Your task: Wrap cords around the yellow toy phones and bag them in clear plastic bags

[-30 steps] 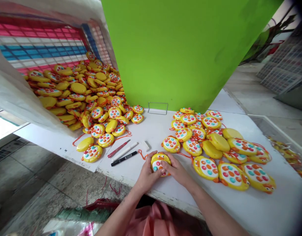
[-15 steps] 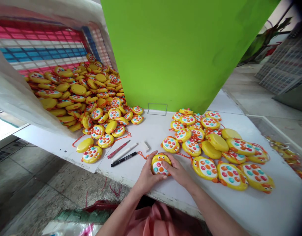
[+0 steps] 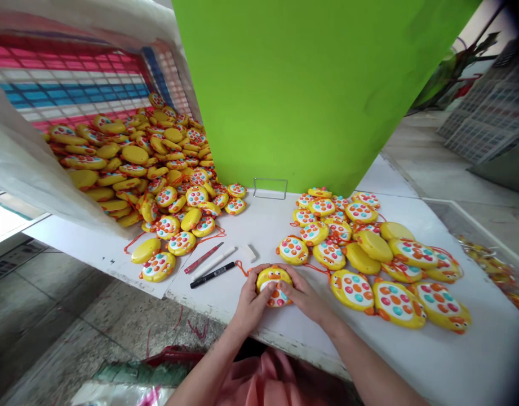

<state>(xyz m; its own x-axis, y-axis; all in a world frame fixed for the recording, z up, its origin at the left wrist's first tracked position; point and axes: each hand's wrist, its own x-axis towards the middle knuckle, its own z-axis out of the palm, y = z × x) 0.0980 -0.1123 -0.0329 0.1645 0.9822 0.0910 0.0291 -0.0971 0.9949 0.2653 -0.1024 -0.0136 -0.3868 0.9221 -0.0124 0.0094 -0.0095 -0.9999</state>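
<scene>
Between my two hands is a yellow duck-faced toy (image 3: 274, 276) with a white front and coloured round buttons. My left hand (image 3: 251, 299) grips its left side, the thumb pressed on the front. On the other side my right hand (image 3: 302, 293) holds the edge, its thumb also on the buttons. The toy's face is turned up toward me, and an orange cord (image 3: 241, 267) sticks out at its left. Just left of my hands lie a black marker (image 3: 212, 275), a white pen (image 3: 213, 263), a red craft knife (image 3: 203, 258) and a white eraser (image 3: 246, 253).
A large pile of similar toys (image 3: 134, 153) spills from a lined bag (image 3: 52, 163) at the left. More toys (image 3: 363, 256) lie grouped at the right. A green board (image 3: 301, 96) stands behind, with a wire stand (image 3: 270, 195) at its foot. A clear bin (image 3: 445, 210) sits at far right.
My left thumb has moved up from the toy's lower edge onto its front buttons. The toy has shifted slightly left and down in my hands. Everything else on the table lies as before.
</scene>
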